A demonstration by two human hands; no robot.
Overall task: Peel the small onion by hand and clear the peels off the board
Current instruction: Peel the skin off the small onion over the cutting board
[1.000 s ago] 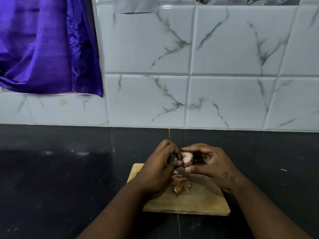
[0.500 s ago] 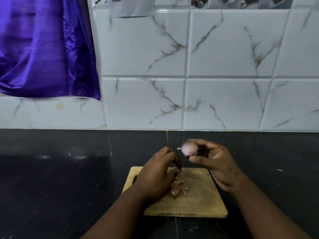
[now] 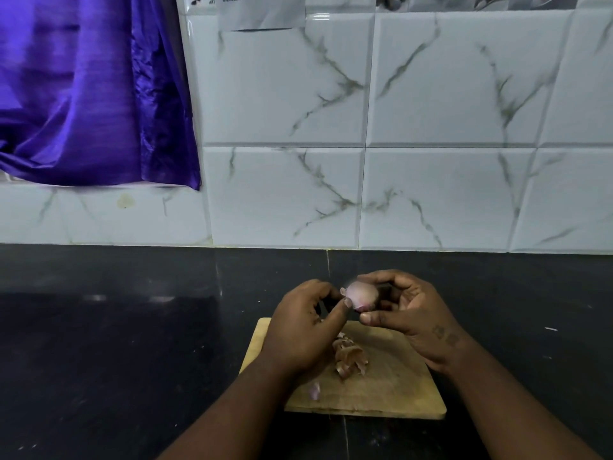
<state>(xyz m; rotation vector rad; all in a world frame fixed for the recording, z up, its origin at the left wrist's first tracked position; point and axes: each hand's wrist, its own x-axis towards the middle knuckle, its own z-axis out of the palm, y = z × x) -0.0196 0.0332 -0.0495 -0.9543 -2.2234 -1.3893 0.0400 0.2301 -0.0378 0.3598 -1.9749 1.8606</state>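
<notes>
Above the far edge of the wooden cutting board, the right hand grips the small onion between its thumb and curled fingers. The left hand, fingers curled, pinches the onion's left end with thumb and forefinger. The onion is pale pink, smooth and mostly bare, with a pointed tip. Brown peels lie heaped mid-board; one purple scrap lies near the front edge. The board rests on a black stone countertop. Behind it stand white marble-veined wall tiles, with a purple curtain at left.
</notes>
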